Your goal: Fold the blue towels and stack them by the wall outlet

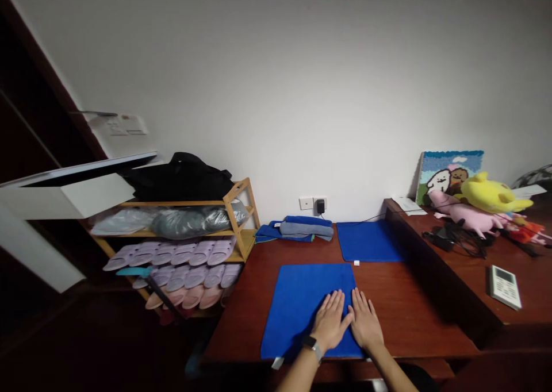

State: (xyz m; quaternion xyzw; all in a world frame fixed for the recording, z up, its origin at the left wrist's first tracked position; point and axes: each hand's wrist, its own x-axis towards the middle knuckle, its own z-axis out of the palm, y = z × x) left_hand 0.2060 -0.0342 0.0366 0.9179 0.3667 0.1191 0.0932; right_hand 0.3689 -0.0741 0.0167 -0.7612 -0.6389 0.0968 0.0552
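Both hands lie palm down, side by side, with straight fingers held close together and thumbs nearly meeting; neither has hold of anything. The left hand, with a wristwatch behind it, rests on a blue cloth. The right hand lies across that cloth's right edge, partly over bare wood. The cloth is spread flat under and to the left of the fingers, a white tag at its near left corner.

Around it is the glossy reddish-brown tabletop. Ahead of the fingertips and slightly right, a second blue cloth lies flat; ahead and to the left is a pile of folded blue and grey cloths.

Right of the fingers, a higher wooden desktop bears a white handheld device, tangled black cables, a pink plush pig, a yellow plush toy and, farther back, a textured picture of two animals.

Left of the fingers, a wooden shoe rack holds rows of lilac slippers and pink slippers, with a black bag on top. Beyond the fingertips, a pale wall carries a socket with a black plug beside it.
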